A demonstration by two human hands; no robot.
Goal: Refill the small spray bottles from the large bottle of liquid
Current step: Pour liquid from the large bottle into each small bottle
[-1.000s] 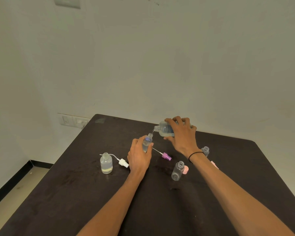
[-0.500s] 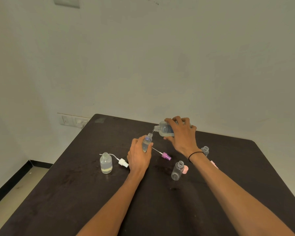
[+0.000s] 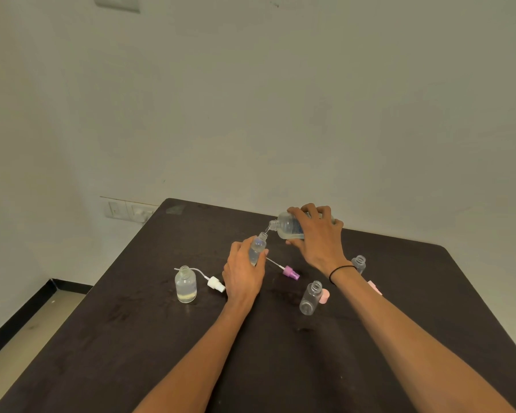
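Change: nothing has visibly moved; both hands hold the same pouring pose.
Left grip: left hand (image 3: 243, 274) curled round the small spray bottle (image 3: 257, 248), steadying it upright above the counter (image 3: 131, 338).
Right grip: right hand (image 3: 316, 236) wrapped over the large bottle (image 3: 288, 225), tipped to pour.
Axis: near horizontal, neck pointing left, just above the small mouth.

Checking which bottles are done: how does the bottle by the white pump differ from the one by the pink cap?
The bottle by the white pump is wider and holds liquid; the bottle by the pink cap is slimmer and looks empty. Both stand upright, clear and uncapped.
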